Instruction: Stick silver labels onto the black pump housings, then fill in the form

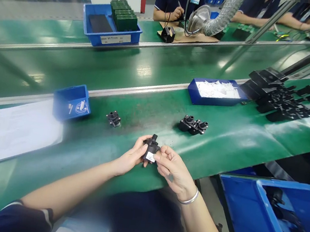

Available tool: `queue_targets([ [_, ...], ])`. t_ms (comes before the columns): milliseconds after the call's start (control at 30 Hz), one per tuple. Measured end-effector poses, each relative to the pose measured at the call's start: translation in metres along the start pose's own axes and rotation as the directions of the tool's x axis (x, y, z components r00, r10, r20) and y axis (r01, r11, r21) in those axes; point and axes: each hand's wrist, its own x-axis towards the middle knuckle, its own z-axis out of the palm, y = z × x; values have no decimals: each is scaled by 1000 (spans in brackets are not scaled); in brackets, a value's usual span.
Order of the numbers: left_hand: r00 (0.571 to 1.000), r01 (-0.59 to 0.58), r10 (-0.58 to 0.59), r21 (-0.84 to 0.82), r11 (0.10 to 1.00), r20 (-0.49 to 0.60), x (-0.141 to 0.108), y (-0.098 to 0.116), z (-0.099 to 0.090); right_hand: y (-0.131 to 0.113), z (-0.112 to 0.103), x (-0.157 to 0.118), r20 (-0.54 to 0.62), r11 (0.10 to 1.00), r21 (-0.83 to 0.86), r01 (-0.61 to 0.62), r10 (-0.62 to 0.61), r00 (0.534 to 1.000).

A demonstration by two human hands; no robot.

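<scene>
A small black pump-like part [151, 146] with a short spout on top is held upright over the green bench. My left hand [134, 156] wraps round its left side. On its front is a white label [150, 157], and the thumb and fingertips of my right hand [171, 168] are closed at the label's right edge. Beyond my hands, a similar black part [113, 118] stands on the bench to the left. Two more black parts [193, 125] stand side by side to the right.
On the bench are a blue tray [59, 105], paper sheets [12, 131], a blue box of white scraps [192, 92] and several black parts [280, 98]. A blue crate [244, 215] stands lower right. Across the bench, a person [170, 0] works near a circuit-board bin [95, 39].
</scene>
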Motion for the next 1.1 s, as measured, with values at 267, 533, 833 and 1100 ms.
queue_targets([
  [267, 1000, 11, -11, 4, 1000, -21, 0, -2, -2, 1, 3, 2, 8, 1000, 5, -1, 1, 1000],
  [533, 1000, 9, -9, 24, 1000, 9, 0, -4, -4, 2, 3, 2, 1, 1000, -7, 16, -16, 1000],
  [833, 1000, 17, -17, 1, 1000, -8, 0, -3, -2, 1, 4, 3, -13, 999, -28, 21, -22, 1000],
  [1100, 1000, 16, -16, -11, 1000, -21, -1, 0, 0, 1, 4, 3, -6, 1000, -9, 9, -9, 1000],
])
